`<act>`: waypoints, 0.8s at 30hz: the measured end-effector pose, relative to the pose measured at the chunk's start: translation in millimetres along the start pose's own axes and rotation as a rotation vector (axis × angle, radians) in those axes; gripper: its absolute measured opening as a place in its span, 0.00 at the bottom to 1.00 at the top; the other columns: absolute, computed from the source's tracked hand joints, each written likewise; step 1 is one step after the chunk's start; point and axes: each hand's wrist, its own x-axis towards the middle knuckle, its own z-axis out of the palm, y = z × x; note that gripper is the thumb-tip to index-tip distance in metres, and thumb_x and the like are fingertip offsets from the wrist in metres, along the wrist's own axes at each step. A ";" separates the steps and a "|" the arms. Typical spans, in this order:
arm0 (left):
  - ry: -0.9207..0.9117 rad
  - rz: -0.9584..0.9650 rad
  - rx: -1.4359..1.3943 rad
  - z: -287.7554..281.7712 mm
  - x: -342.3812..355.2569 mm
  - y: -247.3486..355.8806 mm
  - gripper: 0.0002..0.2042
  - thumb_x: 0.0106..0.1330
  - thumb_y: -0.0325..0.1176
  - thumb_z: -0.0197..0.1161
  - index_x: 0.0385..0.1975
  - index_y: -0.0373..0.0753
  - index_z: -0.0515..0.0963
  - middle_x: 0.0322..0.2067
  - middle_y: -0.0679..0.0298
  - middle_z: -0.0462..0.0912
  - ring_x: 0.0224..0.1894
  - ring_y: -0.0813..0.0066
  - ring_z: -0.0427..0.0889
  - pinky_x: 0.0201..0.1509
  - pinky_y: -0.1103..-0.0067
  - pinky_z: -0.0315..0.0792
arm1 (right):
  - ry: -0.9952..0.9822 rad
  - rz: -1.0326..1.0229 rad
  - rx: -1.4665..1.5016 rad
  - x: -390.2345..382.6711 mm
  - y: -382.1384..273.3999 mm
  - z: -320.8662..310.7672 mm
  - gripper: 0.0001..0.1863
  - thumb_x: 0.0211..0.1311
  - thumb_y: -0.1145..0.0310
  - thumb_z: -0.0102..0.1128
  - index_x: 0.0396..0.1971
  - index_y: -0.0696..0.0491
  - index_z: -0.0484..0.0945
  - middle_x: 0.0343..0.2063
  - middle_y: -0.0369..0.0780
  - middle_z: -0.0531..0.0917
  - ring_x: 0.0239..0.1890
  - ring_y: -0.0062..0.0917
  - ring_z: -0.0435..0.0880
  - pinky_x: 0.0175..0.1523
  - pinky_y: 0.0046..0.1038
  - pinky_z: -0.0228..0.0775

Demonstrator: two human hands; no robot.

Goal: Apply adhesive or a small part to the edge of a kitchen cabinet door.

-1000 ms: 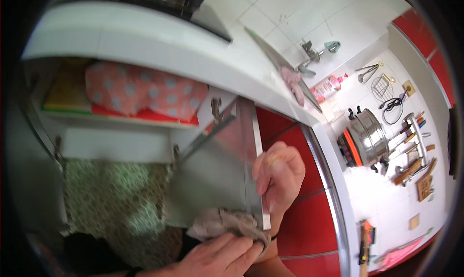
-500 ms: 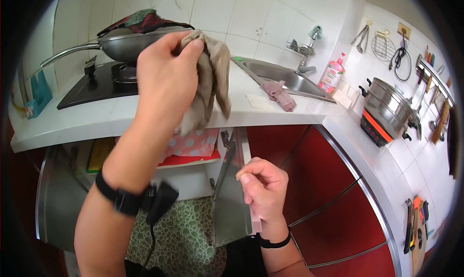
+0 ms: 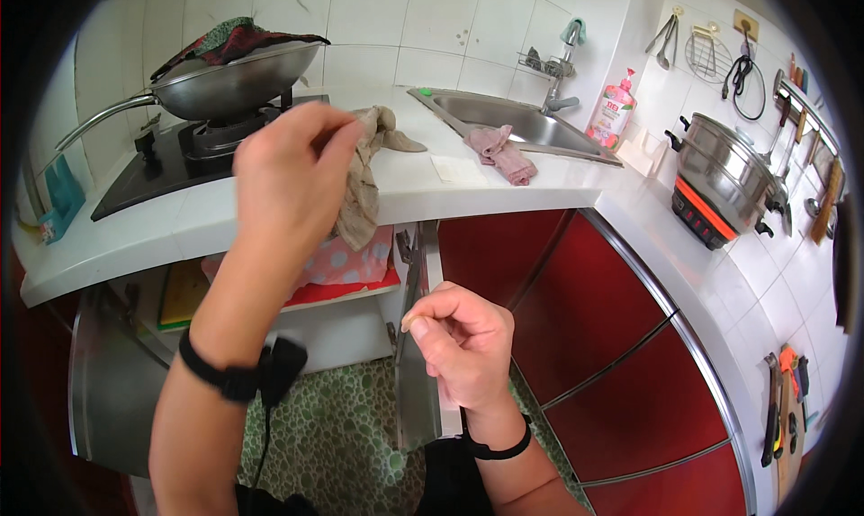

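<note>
Counter [image 3: 423, 197] crowded: black cooktop [image 3: 126, 181] bearing a wok [image 3: 238, 86] at left, steel sink [image 3: 504, 113] with a crumpled pink cloth [image 3: 504, 156] at its near edge, pink bottle [image 3: 614, 111] beyond, steel pot [image 3: 724, 170] at right. Below, an open cabinet door [image 3: 412, 385] juts toward the wearer; polka-dot fabric [image 3: 346, 262] on the shelf inside. Left hand [image 3: 297, 170] and forearm obstruct part of the cooktop. Beige cloth [image 3: 360, 201] just right of that hand, draped over the counter's front edge; long axis runs back to front, lower end pointing down, a short flap pointing right. Left fingers blurred, partly hidden; grip on cloth cannot be told. Right hand [image 3: 463, 341] at the door's upper edge, fingers curled, thumb against forefinger.
</note>
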 end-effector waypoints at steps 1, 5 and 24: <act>0.008 -0.062 -0.063 -9.6 -17.4 10.0 0.08 0.63 0.31 0.69 0.33 0.32 0.83 0.21 0.57 0.82 0.22 0.73 0.79 0.30 0.77 0.73 | 0.005 0.014 -0.008 1.7 -0.5 -3.6 0.04 0.62 0.81 0.58 0.31 0.62 0.82 0.25 0.34 0.77 0.16 0.09 0.69 0.21 0.14 0.57; 0.050 -0.228 -0.273 -42.4 -101.5 28.5 0.09 0.73 0.30 0.62 0.35 0.30 0.82 0.26 0.64 0.81 0.29 0.81 0.76 0.35 0.82 0.70 | 0.008 0.020 0.011 5.8 -2.7 13.0 0.03 0.63 0.80 0.60 0.30 0.62 0.81 0.23 0.31 0.77 0.18 0.07 0.67 0.23 0.14 0.56; 0.103 -0.153 -0.568 20.9 -168.8 37.3 0.19 0.80 0.42 0.45 0.55 0.30 0.67 0.47 0.57 0.73 0.47 0.74 0.72 0.53 0.76 0.69 | 0.165 -0.048 -0.008 3.9 8.0 21.3 0.03 0.63 0.81 0.60 0.32 0.61 0.82 0.27 0.32 0.83 0.26 0.08 0.73 0.31 0.14 0.65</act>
